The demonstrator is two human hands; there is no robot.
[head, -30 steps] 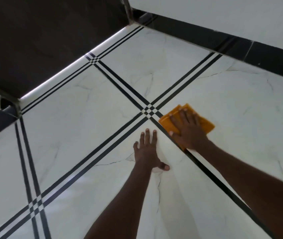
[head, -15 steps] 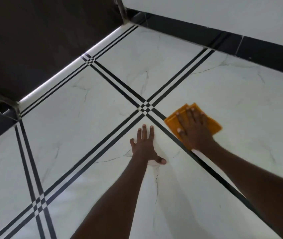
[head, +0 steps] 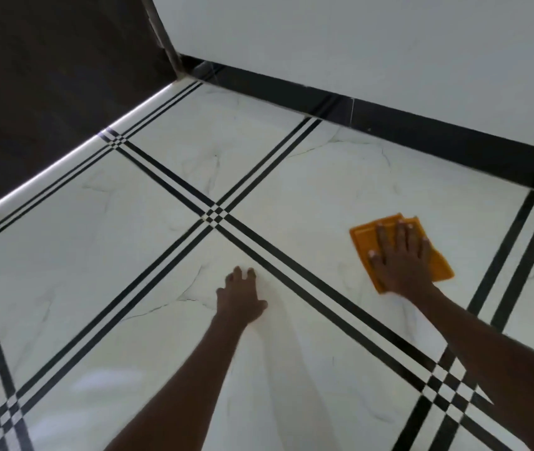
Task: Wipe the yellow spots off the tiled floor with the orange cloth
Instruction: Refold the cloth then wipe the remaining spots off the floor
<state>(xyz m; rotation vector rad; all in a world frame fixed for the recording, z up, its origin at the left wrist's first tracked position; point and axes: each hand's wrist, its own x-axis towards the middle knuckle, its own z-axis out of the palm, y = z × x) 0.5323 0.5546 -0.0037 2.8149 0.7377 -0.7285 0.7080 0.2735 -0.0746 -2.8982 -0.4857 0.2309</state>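
Observation:
An orange cloth (head: 365, 237), folded flat, lies on the white marble-look tiled floor (head: 308, 203), right of the crossing of black double lines. My right hand (head: 399, 258) presses flat on the cloth with fingers spread, covering most of it. My left hand (head: 241, 297) rests palm down on the bare tile to the cloth's left, fingers loosely apart, holding nothing. I see no yellow spots on the visible tiles.
A dark wooden panel (head: 47, 92) closes off the far left. A white wall (head: 373, 43) with a black skirting strip (head: 389, 125) runs along the back right. Black stripe pairs (head: 516, 252) cross the floor.
My right hand has slid the cloth rightward, away from the stripe crossing and onto the open tile. My left hand stays planted on the floor. The view has shifted right.

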